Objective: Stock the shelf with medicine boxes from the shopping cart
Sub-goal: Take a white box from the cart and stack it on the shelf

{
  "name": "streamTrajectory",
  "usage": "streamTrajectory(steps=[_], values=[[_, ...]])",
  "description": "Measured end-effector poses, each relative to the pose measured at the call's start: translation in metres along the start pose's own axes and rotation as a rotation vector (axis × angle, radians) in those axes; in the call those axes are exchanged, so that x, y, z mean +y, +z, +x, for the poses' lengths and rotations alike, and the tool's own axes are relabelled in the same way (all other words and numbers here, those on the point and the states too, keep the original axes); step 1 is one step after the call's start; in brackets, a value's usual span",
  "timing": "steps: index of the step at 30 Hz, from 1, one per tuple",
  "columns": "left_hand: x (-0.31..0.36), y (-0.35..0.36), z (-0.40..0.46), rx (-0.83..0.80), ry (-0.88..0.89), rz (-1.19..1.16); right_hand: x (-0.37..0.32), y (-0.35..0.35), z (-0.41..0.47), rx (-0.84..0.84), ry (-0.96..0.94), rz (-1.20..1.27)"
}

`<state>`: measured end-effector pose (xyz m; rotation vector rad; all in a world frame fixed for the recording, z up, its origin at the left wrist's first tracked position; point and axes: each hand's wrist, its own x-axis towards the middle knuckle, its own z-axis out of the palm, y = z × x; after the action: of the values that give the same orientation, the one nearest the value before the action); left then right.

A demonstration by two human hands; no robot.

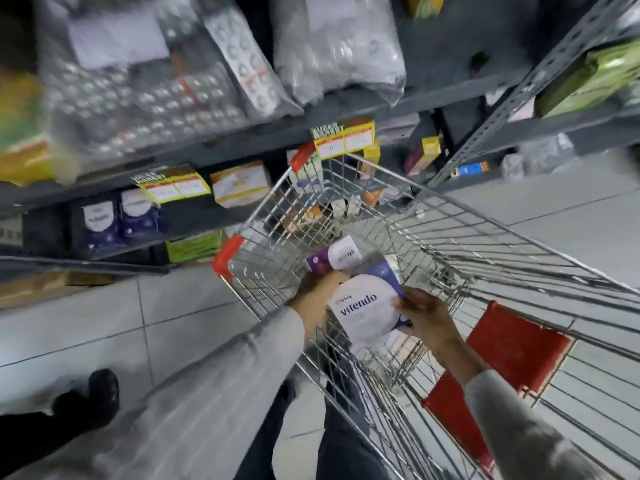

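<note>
At far left, matching purple boxes already sit on the lower shelf. Over the shopping cart, the left hand closes around a small purple box, while the right hand pinches the large Vitendo box by its edge. This looks like the pick-up step; next, both boxes need carrying leftward to the shelf.
</note>
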<state>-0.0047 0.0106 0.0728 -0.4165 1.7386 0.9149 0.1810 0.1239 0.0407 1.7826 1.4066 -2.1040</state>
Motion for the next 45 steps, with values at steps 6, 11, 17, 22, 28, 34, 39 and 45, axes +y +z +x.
streamTrajectory(steps=[6, 11, 17, 22, 28, 34, 39, 45], values=[[0.040, -0.033, -0.101, -0.046, 0.240, -0.361, -0.103, 0.018, -0.094, -0.063, -0.329, 0.079], [0.089, -0.091, -0.201, -0.098, 0.621, -0.417, -0.184, 0.067, -0.178, 0.014, -0.697, -0.007], [0.107, -0.206, -0.314, -0.065, 1.094, -0.352, -0.266, 0.138, -0.293, -0.059, -1.057, -0.191], [0.111, -0.311, -0.388, 0.049, 1.371, -0.325, -0.310, 0.214, -0.370, -0.208, -1.277, -0.168], [0.125, -0.438, -0.429, 0.292, 1.446, -0.339, -0.363, 0.349, -0.415, -0.408, -1.413, -0.269], [0.157, -0.551, -0.431, 0.398, 1.325, -0.441, -0.409, 0.500, -0.422, -0.430, -1.407, -0.448], [0.186, -0.602, -0.409, 0.411, 1.277, -0.502, -0.425, 0.584, -0.409, -0.457, -1.245, -0.524], [0.211, -0.631, -0.387, 0.392, 1.273, -0.518, -0.433, 0.624, -0.397, -0.516, -1.152, -0.420]])
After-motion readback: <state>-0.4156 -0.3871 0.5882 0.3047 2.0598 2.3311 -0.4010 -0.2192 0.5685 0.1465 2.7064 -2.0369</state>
